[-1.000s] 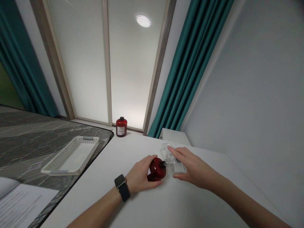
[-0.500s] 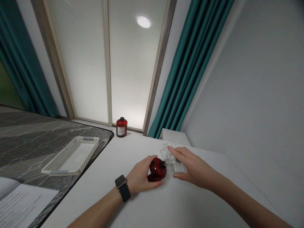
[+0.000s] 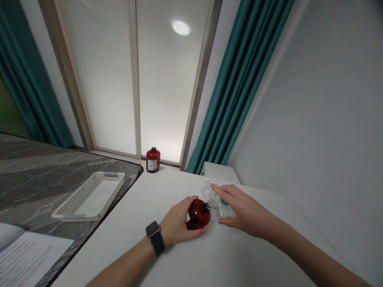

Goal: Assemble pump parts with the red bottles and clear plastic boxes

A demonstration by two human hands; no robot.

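Observation:
My left hand point(image 3: 182, 223) is wrapped around a dark red, rounded, glossy bottle point(image 3: 200, 214). The bottle lies tilted, its narrow dark neck pointing right. Just beyond that neck, my right hand point(image 3: 239, 205) grips a clear plastic container point(image 3: 223, 211), with thumb and fingers on either side of it. The tip of the neck meets or overlaps the container's left edge; whether they touch I cannot tell. A crinkled, see-through part shows at the container's far side, and its contents are hard to make out.
A red bottle point(image 3: 153, 160) with a pale label and dark cap stands at the white table's point(image 3: 176, 181) far left corner. To the left, a white perforated basket point(image 3: 89, 197) and printed papers point(image 3: 32, 259) lie on a grey striped surface. A white cabinet point(image 3: 221, 171) stands behind the table.
My left hand and the red bottle have shifted very slightly right and down. My right hand and the clear container are almost unmoved.

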